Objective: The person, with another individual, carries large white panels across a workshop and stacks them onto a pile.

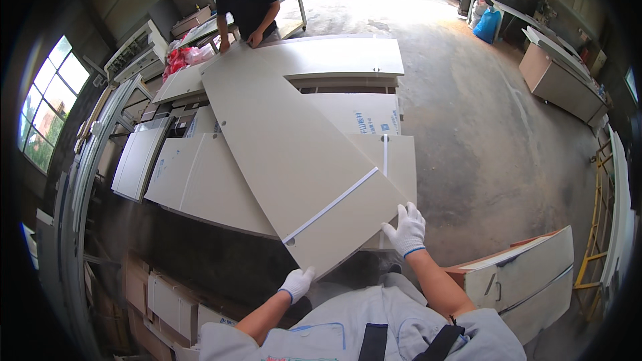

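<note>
In the head view, the panel (281,140) lies ahead and to the left of both hands, its long axis slanting from near right to far left over a stack (210,190) of other panels. Its near end juts past the stack toward the body. The left hand (297,283) has that end's left corner, closer to the body; the right hand (408,230) has the right corner, farther out. The left grip looks nearly closed on the edge; the right is wider, fingers spread around the corner; the underside is hidden. A co-worker (247,3) has both hands at the far end.

Counted: one held panel, one white strip (331,206) across it, a second strip (385,154) below, one blue bag (488,25). The stacked panels overlap too much to count.
</note>
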Demonstrator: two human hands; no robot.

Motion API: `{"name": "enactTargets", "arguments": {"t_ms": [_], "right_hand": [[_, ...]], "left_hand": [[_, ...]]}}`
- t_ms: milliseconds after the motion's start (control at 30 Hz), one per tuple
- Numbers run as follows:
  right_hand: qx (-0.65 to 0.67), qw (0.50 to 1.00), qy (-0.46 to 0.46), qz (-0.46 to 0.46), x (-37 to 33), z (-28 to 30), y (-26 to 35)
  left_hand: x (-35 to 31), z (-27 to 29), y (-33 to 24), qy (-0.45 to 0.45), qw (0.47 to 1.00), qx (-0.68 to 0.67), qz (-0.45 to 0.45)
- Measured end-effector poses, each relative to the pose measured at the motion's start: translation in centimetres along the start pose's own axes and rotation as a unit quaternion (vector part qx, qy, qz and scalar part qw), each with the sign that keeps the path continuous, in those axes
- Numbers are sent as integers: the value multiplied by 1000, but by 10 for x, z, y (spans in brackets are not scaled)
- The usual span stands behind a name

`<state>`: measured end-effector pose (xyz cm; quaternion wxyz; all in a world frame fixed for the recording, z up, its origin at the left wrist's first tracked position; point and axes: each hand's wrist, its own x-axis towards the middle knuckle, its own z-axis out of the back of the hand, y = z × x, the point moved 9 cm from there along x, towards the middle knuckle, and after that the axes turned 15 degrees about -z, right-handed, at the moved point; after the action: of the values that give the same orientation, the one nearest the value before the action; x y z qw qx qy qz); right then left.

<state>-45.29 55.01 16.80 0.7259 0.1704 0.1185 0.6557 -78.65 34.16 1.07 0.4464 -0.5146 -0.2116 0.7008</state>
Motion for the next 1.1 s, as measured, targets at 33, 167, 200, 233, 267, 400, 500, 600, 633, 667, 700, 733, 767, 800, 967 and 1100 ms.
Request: {"name": "enactTargets", "arguments": {"t_ms": [33,167,200,233,267,400,500,600,633,667,700,733,767,800,967,1100], "right_hand": [[14,1000,11,-19,13,-1,-11],[44,992,67,-99,65,1,-54],[53,987,85,-122,78,-2,-61],[62,981,104,-151,88,-7,-66],[68,975,130,-170,98,-14,-68],[68,956,193,-209,156,-35,-82],[70,960,165,-217,208,-41,-92],[126,941,215,-227,269,-56,-90],[143,943,194,-231,289,-54,-87],[273,901,242,-234,312,-77,-91],[395,840,286,-238,334,-97,-94],[423,795,306,-308,337,-83,-74],[454,773,316,-310,357,-106,-72],[487,748,317,-321,376,-121,-85],[496,690,391,-354,450,-165,-79],[468,700,425,-332,509,-179,-85]], "left_hand": [[5,-11,-34,41,999,19,17],[28,-67,-144,101,993,-35,59],[39,-80,-158,96,992,-54,56],[49,-91,-171,96,991,-71,56],[61,-103,-187,104,990,-83,47],[125,-149,-234,103,980,-171,4],[160,-167,-272,74,980,-186,-16],[196,-173,-298,42,978,-206,-7],[208,-174,-306,40,977,-209,-6],[219,-175,-315,37,976,-212,-4],[231,-176,-329,28,977,-210,-4],[240,-175,-335,11,977,-214,4],[251,-176,-342,-5,976,-218,12],[265,-182,-354,-27,967,-254,21],[296,-165,-390,-239,950,-183,-82],[229,-97,-381,-482,866,86,-103]]}}
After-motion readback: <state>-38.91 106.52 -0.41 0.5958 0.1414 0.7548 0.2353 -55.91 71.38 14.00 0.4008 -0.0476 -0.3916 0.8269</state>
